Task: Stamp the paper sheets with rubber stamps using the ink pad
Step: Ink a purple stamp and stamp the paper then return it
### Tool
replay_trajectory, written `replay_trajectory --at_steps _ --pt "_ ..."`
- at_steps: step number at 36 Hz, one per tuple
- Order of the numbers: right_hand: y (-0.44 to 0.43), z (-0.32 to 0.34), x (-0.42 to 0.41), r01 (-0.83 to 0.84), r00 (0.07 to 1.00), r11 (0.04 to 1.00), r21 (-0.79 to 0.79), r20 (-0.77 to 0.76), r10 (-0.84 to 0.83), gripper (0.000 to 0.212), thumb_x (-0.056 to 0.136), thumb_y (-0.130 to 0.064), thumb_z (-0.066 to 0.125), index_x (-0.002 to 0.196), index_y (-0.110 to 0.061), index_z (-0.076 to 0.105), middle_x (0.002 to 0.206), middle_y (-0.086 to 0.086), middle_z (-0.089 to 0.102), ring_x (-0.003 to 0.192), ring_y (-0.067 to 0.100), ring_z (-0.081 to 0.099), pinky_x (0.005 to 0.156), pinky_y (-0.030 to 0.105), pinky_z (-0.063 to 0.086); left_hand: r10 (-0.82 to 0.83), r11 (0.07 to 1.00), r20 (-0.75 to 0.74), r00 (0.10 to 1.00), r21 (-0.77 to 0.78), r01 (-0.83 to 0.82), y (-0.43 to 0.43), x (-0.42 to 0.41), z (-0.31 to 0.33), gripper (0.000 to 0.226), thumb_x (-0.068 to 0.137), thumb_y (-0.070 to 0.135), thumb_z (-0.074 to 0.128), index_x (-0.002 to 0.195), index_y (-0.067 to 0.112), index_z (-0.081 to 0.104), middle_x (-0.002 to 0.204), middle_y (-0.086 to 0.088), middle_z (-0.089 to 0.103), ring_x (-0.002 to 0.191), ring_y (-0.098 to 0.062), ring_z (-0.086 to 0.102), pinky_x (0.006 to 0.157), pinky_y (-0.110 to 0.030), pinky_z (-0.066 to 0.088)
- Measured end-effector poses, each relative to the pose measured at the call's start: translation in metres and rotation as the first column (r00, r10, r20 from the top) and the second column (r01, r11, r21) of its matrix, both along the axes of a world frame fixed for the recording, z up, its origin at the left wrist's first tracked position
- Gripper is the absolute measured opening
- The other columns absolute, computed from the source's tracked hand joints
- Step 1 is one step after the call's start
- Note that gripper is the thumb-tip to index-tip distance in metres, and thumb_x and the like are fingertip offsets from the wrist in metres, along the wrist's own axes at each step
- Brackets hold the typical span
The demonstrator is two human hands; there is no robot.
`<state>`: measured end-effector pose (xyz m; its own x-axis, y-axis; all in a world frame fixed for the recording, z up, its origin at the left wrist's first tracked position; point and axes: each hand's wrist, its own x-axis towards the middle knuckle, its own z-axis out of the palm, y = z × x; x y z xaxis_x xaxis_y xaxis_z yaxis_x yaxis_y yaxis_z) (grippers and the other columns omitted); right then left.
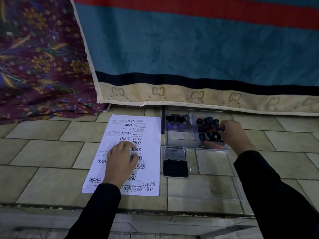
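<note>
A stack of white paper sheets (148,169) covered in black stamp marks lies on the tiled surface. My left hand (120,157) rests flat on the sheets, fingers relaxed. Right of the paper an open ink pad (175,168) shows its black pad, lid tilted back. Behind it a clear plastic organizer (179,135) holds several rubber stamps with dark, purple and red handles. My right hand (233,133) reaches into the organizer's right compartment and pinches a dark-handled stamp (220,130).
A clear acrylic sheet (207,190) lies under the ink pad and organizer. A teal and red striped rug (189,49) hangs behind, with patterned maroon cloth (38,57) at the left. The tiled ledge's front edge (138,209) runs near my arms.
</note>
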<state>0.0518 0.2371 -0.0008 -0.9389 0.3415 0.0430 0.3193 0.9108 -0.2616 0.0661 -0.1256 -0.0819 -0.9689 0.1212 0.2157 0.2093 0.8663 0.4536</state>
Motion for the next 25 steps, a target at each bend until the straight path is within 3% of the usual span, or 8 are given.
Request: replay_trajectory --at_steps 4,8,10,13,18,25 --pt "-0.011 0.002 0.003 0.016 0.999 0.999 0.035 0.040 -0.018 0.020 0.083 0.001 0.054 0.101 0.003 0.063 0.096 0.025 0.066 0.093 0.037 0.060 0.075 0.037 0.049 0.004 1.000 -0.026 1.000 0.005 -0.004 0.001 0.002 -0.002 0.020 0.087 0.028 0.052 0.106 0.026 0.056 0.113 0.009 0.052 0.105 -0.018 0.047 0.093 -0.036 0.032" --pt "-0.027 0.011 -0.002 0.022 0.995 0.998 0.056 -0.100 -0.016 0.012 0.087 -0.002 0.052 0.091 0.001 0.062 0.087 0.023 0.064 0.081 0.035 0.062 0.059 0.030 0.040 0.001 1.000 -0.029 1.000 0.006 -0.001 0.001 0.004 -0.002 0.027 0.084 0.034 0.044 0.107 0.027 0.055 0.113 0.010 0.052 0.104 -0.016 0.046 0.093 -0.035 0.031" --pt "-0.039 0.017 -0.013 -0.012 0.983 1.000 0.028 -0.181 0.017 0.013 0.089 -0.007 0.052 0.093 -0.003 0.064 0.086 0.018 0.066 0.073 0.028 0.060 0.059 0.028 0.040 0.000 1.000 -0.030 1.000 0.006 0.000 0.001 0.004 -0.001 0.026 0.084 0.034 0.043 0.107 0.028 0.055 0.113 0.010 0.052 0.104 -0.016 0.046 0.094 -0.035 0.031" --pt "-0.056 0.021 -0.039 -0.133 0.964 0.991 -0.012 -0.235 0.127 0.015 0.088 -0.008 0.053 0.098 -0.007 0.065 0.095 0.014 0.067 0.085 0.029 0.061 0.071 0.033 0.049 -0.002 1.000 -0.028 1.000 0.007 0.002 0.001 0.004 0.000 0.019 0.087 0.028 0.052 0.106 0.028 0.055 0.113 0.010 0.052 0.105 -0.016 0.046 0.095 -0.036 0.032" --pt "-0.077 0.015 -0.072 -0.205 0.975 0.979 0.006 -0.084 0.205 0.020 0.088 -0.012 0.054 0.106 -0.011 0.063 0.104 0.016 0.064 0.093 0.033 0.060 0.077 0.039 0.053 0.002 1.000 -0.006 1.000 -0.008 -0.002 0.002 0.002 0.005 0.020 0.086 0.026 0.056 0.106 0.027 0.055 0.113 0.010 0.051 0.105 -0.015 0.046 0.094 -0.033 0.030" --pt "-0.093 0.004 -0.085 -0.198 0.980 0.937 0.287 0.059 0.189 0.012 0.089 -0.015 0.055 0.097 -0.008 0.061 0.101 0.014 0.065 0.093 0.032 0.061 0.070 0.033 0.040 0.002 0.999 0.065 0.998 -0.037 0.000 0.003 -0.004 0.011 0.021 0.085 0.026 0.056 0.105 0.028 0.055 0.112 0.010 0.047 0.107 -0.013 0.043 0.093 -0.031 0.028"
